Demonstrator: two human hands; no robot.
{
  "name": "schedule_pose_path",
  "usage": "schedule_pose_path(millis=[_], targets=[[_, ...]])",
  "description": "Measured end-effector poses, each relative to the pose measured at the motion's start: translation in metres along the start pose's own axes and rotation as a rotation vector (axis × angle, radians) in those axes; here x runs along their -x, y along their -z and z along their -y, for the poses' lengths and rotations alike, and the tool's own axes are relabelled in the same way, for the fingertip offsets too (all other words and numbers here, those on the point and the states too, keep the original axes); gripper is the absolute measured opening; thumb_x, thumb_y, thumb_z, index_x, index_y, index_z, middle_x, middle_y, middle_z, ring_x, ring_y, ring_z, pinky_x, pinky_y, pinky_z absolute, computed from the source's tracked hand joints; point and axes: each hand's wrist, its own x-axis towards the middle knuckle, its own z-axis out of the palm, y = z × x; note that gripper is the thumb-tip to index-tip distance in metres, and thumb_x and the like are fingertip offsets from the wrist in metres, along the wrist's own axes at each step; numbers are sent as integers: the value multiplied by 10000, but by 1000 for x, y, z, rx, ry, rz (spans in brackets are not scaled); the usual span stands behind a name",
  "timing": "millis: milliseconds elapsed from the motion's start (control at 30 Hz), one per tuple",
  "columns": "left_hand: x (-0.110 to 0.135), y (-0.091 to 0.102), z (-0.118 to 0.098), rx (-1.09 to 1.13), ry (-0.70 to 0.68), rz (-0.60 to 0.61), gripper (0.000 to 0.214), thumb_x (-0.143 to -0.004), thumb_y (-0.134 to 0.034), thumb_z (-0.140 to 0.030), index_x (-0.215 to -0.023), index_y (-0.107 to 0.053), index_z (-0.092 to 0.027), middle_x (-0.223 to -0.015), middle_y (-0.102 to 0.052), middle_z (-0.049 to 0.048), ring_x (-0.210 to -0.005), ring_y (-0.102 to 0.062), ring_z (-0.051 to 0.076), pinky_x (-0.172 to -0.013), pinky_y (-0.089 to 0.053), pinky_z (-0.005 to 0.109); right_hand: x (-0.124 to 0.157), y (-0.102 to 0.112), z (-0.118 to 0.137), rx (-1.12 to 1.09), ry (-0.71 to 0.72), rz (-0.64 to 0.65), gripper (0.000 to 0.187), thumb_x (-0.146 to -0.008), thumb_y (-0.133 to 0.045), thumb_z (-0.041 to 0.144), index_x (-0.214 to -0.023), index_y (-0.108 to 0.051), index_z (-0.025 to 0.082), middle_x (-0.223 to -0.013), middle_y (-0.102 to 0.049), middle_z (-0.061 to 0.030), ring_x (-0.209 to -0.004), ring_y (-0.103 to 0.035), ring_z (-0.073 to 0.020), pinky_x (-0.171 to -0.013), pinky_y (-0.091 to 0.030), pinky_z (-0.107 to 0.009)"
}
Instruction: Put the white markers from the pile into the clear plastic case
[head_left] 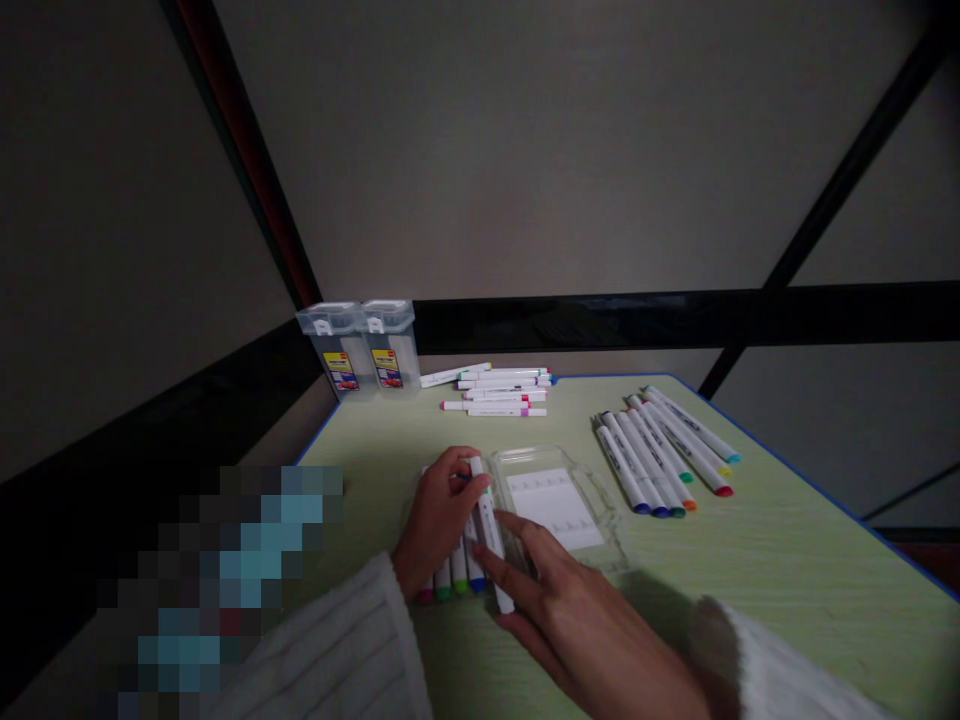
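A white marker [489, 530] slants above an opened clear plastic case [525, 458]. My left hand [439, 515] pinches its upper end between thumb and fingers. Around the lower part of the same marker are the fingers of my right hand [559, 590], closed in on it from the right. Below the hands, several white markers with coloured ends, among them a green-ended marker [459, 570] and a blue-ended marker [475, 572], lie side by side in the case's left half. A white paper insert [555, 508] shows in the right half. My left hand partly covers the row.
On the right of the table [787, 580] lies a row of thick white markers [660, 450]. Thinner markers [499, 393] are heaped at the back. Two lidded clear boxes [343, 350] stand at the back left. Walls border the table; a pixelated patch covers the lower left.
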Motion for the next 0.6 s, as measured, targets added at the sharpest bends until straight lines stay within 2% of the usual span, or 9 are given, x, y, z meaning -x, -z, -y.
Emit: schedule_pose_path(millis=[100,233,433,600], targets=[[0,0,0,27,0,-6,215,-637,-576,-201,-842,-537,-148,-705,-538,-18,-594,-535,94,-526,-422,192,-1,1,0,19,3,25,469,-805,-482,185,-1268,-404,167,-1378,-256,-140,-1229,-282,-265,-961,-327,-392],[2,-1,-2,90,19,-20,216,-639,-570,-206,-839,-507,-152,-704,-545,-21,-564,-526,86,-492,-411,185,-1,0,0,27,16,17,496,-807,-479,173,-1290,-366,161,-1390,-235,-134,-1239,-261,-256,-963,-325,-385],[2,-3,0,107,7,-38,217,-653,-554,-201,-856,-489,-156,-650,-531,-37,-538,-505,79,-464,-378,173,-1,-2,-2,21,42,-13,479,-805,-487,157,-1273,-390,159,-1301,-404,-126,-1203,-336,-245,-942,-359,-405],[1,-3,3,102,-3,-26,212,-661,-555,-198,-858,-485,-159,-645,-519,-40,-548,-499,76,-465,-374,167,-1,-2,-2,22,51,-20,458,-805,-487,154,-1256,-413,139,-1250,-466,-128,-1187,-362,-246,-930,-380,-401]])
